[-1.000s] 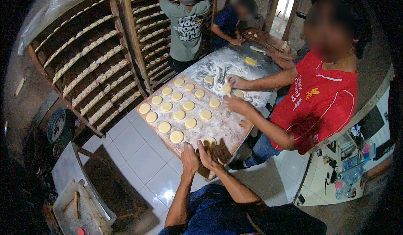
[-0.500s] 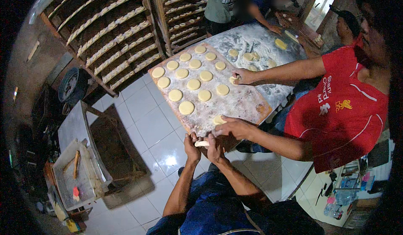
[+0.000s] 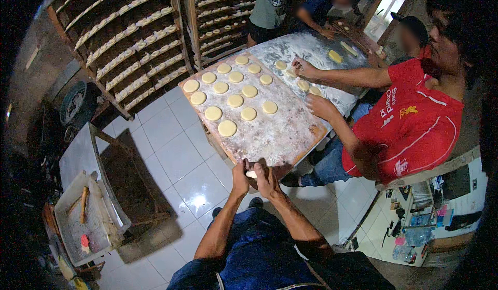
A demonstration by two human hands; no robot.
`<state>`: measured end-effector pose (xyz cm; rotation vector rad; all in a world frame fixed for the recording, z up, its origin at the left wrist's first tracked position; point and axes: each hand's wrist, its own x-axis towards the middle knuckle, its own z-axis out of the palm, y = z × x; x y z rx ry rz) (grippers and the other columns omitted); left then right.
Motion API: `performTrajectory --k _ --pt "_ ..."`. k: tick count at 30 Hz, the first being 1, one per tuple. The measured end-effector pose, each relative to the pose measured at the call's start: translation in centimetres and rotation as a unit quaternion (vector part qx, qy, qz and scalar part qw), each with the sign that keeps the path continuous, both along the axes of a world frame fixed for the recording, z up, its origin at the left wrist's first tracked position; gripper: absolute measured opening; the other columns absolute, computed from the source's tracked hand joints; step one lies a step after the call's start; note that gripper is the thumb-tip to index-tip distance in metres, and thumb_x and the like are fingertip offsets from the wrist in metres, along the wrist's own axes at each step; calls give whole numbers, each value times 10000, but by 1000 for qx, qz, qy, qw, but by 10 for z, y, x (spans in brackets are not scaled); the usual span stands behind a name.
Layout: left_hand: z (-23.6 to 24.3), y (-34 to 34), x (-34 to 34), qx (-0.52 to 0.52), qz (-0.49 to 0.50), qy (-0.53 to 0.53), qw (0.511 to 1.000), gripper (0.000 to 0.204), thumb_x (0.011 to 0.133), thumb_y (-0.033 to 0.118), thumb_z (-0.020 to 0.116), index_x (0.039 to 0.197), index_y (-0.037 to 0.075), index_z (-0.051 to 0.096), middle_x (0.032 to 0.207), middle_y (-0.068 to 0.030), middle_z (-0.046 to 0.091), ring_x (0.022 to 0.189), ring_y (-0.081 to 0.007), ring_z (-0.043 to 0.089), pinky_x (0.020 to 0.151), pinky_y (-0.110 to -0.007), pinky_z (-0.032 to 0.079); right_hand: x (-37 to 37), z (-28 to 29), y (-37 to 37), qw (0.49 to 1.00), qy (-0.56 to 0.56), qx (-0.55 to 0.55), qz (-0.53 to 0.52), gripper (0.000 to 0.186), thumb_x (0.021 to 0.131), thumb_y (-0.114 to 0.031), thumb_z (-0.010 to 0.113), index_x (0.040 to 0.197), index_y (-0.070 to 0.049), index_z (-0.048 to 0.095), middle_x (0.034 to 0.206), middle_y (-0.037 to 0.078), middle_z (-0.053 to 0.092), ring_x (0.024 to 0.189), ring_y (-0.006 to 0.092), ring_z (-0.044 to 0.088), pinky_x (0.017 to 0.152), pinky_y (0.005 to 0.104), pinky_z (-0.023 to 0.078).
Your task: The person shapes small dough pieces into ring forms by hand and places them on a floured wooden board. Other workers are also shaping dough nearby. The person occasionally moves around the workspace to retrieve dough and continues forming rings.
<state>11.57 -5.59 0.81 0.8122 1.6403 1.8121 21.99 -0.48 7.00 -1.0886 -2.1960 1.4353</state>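
Between my two hands, just off the near edge of the floured board, I hold a pale piece of dough [image 3: 251, 174]. My left hand [image 3: 240, 178] is closed on its left side. From the right, my right hand [image 3: 266, 180] grips the same piece, its fingers bent around it and partly hiding it. Ahead of them, flat round dough discs [image 3: 227, 128] lie in loose rows on the left and far part of the wooden board [image 3: 280, 139]. Flour covers the board's near right part.
At my right, a co-worker in a red shirt [image 3: 402, 119] reaches over dough pieces on the floured metal table [image 3: 324, 49]. Other people stand at its far end. Racks [image 3: 132, 41] of shaped dough stand at far left. A plastic tub [image 3: 78, 222] holds a rolling pin [image 3: 83, 205].
The co-worker's nearer hand has left the near board edge and moved to the metal table; the dough disc by it is gone from there. My hands still hold the dough piece.
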Motion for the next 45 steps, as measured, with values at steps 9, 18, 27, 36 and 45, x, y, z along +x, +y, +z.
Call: performTrajectory --k 9,18,27,36,45 --pt "14 0 8 -7 -14 -66 998 552 990 419 244 686 12 460 606 -73 513 573 -192 471 551 -347 376 7 -5 -10 990 61 -93 -82 406 925 -367 486 1004 17 594 913 156 612 799 224 569 705 372 461" --pt "22 -4 9 -25 4 -87 996 473 993 368 279 689 40 434 603 -53 447 598 -158 415 577 -315 374 2 -33 -11 981 176 28 -74 534 942 -476 333 851 0 557 737 77 527 686 173 471 544 336 372" --pt "0 -2 7 -32 18 -29 999 502 981 347 249 692 10 482 580 -143 476 574 -302 486 590 -411 393 -11 9 -32 974 177 -57 -127 621 949 -485 264 966 44 588 727 113 533 650 234 485 583 405 383" --pt "-20 -4 7 48 -27 -136 989 545 987 399 199 769 13 516 637 -153 523 624 -273 491 632 -370 394 -10 12 -35 982 124 2 -143 589 934 -468 327 731 41 545 619 173 534 577 289 490 581 425 382" --pt "-6 -18 0 92 -86 -301 945 591 992 438 167 778 12 516 666 -98 535 626 -208 497 603 -350 387 -2 14 -39 989 123 1 -83 339 925 -287 459 987 13 603 874 202 627 740 301 595 640 402 455"
